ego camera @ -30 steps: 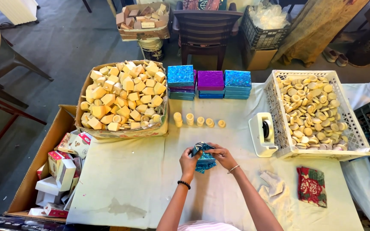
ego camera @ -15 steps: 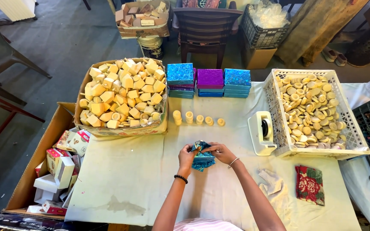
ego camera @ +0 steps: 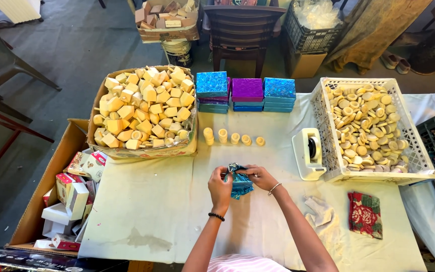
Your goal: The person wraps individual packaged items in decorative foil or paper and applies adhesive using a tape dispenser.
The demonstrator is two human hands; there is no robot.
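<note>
Mid-table (ego camera: 152, 211), hands (ego camera: 221, 187) around blue wrapper (ego camera: 239, 182)

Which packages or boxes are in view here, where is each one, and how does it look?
Foil boxes: three low stacks at the table's far edge, square, blue, purple, blue.
Blue wrap: shiny, crumpled, held between left hand and right hand.
Small cartons: in the brown floor box left of the table, white with red and pink print.

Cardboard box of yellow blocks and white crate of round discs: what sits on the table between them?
In the head view, stacks of blue and purple boxes, a row of small round stacks and a tape dispenser.
</note>
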